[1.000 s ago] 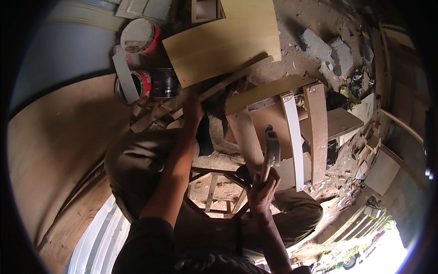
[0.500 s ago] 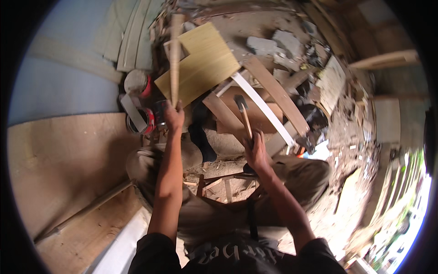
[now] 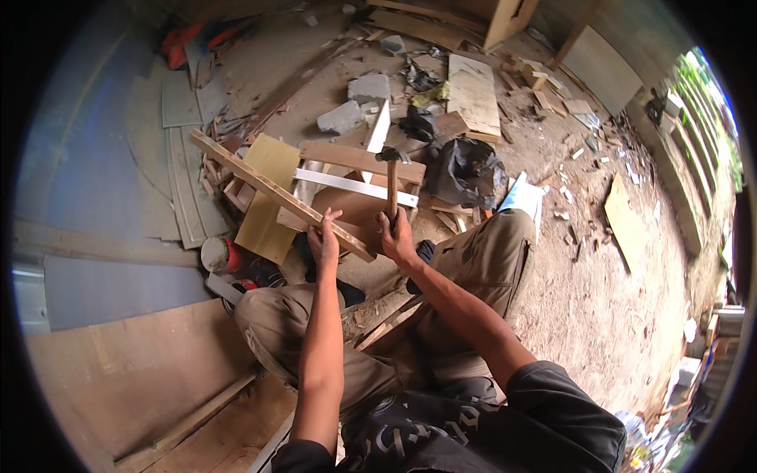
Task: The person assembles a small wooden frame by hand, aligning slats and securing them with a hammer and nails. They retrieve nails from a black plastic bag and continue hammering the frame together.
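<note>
A long, narrow wooden strip slants from the upper left down toward my right hand. My left hand grips it near its lower end, thumb along the top side. In my right hand is a hammer, held upright by its wooden handle with the dark head at the top. The strip's lower end lies just left of my right wrist. Beyond both hands rests a wooden frame of brown boards, with a white slat across it. A yellowish plywood panel lies partly under the strip.
Red-sided cans stand by my left knee. A black plastic bag sits right of the frame, and concrete blocks lie beyond. A large wooden panel is at my left. Wood scraps litter the ground at right.
The strip has swung from upright to a slant, its lower end now near my right hand. My hands have come closer together. The view has turned, showing more ground at right.
</note>
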Motion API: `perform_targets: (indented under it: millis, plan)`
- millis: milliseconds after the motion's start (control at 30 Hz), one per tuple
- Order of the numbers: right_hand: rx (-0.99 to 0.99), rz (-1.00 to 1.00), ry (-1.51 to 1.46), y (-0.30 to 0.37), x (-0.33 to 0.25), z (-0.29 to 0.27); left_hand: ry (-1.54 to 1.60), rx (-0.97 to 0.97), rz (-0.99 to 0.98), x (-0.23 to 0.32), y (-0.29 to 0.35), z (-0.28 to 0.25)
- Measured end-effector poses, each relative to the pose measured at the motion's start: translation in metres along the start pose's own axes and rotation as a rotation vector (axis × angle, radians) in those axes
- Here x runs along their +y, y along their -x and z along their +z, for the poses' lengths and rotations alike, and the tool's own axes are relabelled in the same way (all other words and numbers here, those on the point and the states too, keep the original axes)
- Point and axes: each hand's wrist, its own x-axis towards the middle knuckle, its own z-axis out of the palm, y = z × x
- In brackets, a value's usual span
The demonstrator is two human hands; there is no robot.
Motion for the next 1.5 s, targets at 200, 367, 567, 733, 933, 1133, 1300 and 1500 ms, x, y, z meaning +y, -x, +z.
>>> perform_targets:
  millis: [200, 367, 567, 733, 933, 1133, 1300, 1500]
  plan:
    - [0.25, 0.091, -0.16, -0.022, -0.045, -0.062, 0.199, -0.197, -0.117, -0.069, -0.01, -0.037]
    - [0.425, 0.302, 0.178, -0.033, 0.001, -0.14, 0.017, -0.156, -0.099, -0.03, -0.006, 0.011]
    - [0.481, 0.998, 0.106, -0.028, 0.121, -0.169, -0.167, -0.155, -0.035, -0.017, 0.009, 0.034]
    - [0.402, 1.045, 0.331, -0.018, 0.151, -0.179, -0.149, -0.223, -0.141, -0.017, 0.011, 0.017]
    - [0.515, 0.134, 0.794, -0.024, 0.074, -0.146, -0.422, -0.212, 0.071, -0.045, 0.005, 0.017]
    - [-0.408, -0.088, 0.099, 0.035, -0.085, -0.062, -0.358, 0.02, 0.047, -0.041, 0.013, 0.016]
    - [-0.374, -0.106, 0.274, 0.056, -0.051, -0.044, -0.199, -0.058, 0.069, -0.007, 0.014, 0.035]
    - [-0.677, 0.27, -0.141, 0.023, -0.037, -0.089, -0.062, 0.155, -0.037, -0.007, 0.004, 0.032]
